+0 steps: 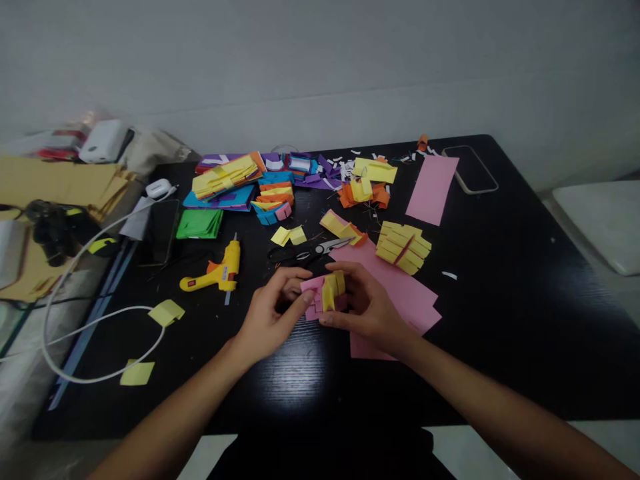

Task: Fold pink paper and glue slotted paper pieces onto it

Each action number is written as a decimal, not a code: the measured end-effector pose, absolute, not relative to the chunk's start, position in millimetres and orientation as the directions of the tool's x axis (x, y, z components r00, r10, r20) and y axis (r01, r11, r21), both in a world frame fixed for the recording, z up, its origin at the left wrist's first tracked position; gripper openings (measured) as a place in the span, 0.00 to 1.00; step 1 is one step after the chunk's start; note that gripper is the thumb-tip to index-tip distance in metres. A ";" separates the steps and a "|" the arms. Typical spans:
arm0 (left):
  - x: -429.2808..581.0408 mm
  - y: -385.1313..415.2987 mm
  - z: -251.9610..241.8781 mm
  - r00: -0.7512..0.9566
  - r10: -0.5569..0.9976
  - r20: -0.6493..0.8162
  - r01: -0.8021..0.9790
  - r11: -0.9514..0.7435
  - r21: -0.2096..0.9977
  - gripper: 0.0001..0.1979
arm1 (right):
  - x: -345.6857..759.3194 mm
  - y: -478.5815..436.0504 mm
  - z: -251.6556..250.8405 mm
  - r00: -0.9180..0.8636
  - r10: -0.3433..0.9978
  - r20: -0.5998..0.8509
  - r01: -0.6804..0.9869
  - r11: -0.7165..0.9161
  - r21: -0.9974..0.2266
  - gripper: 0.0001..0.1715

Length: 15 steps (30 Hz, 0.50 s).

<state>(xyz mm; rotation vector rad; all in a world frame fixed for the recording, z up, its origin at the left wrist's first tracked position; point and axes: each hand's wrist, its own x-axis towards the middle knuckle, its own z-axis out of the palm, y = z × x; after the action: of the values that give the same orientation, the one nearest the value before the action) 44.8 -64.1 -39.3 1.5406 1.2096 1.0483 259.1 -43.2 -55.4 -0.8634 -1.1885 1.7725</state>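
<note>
Near the middle of the black table, a small folded piece of pink and yellow paper [326, 295] is held between both hands. My left hand [274, 313] grips its pink side, thumb on top. My right hand [367, 303] holds the yellow side, with the thumb at its lower edge. Pink paper sheets [393, 293] lie partly under my right hand and wrist. Just beyond the hands are scissors [320, 251] and a folded pink, yellow and orange strip [343, 229]. A yellow slitted paper piece [403, 247] rests on the pink sheets' right side.
A yellow glue gun [216, 270] lies left, near a green paper stack [199, 224]. A white cable [95, 320] loops over the left edge. Coloured paper stacks [227, 177] and scraps line the back. A phone-like object [470, 170] and pink sheet [433, 189] lie back right.
</note>
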 end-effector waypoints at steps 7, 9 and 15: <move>44.5 -62.7 -37.9 0.111 0.970 0.215 0.255 -0.237 0.937 0.02 | 261.4 -39.8 -53.9 -0.414 0.908 -0.070 -0.231 -0.179 -0.956 0.21; 41.8 -63.8 -36.8 0.137 0.967 0.214 0.278 -0.245 0.929 0.04 | 261.2 -40.2 -53.9 -0.369 0.927 -0.068 -0.206 -0.153 -0.966 0.15; 36.1 -67.5 -32.2 0.247 0.938 0.243 0.173 -0.289 0.941 0.09 | 260.5 -45.9 -49.4 -0.283 0.958 -0.044 -0.187 -0.100 -0.977 0.13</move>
<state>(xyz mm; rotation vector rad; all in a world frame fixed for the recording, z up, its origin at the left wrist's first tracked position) 36.1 -67.5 -32.2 1.6631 1.0442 1.1245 260.5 -45.9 -49.4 -0.9633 -1.2191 1.5562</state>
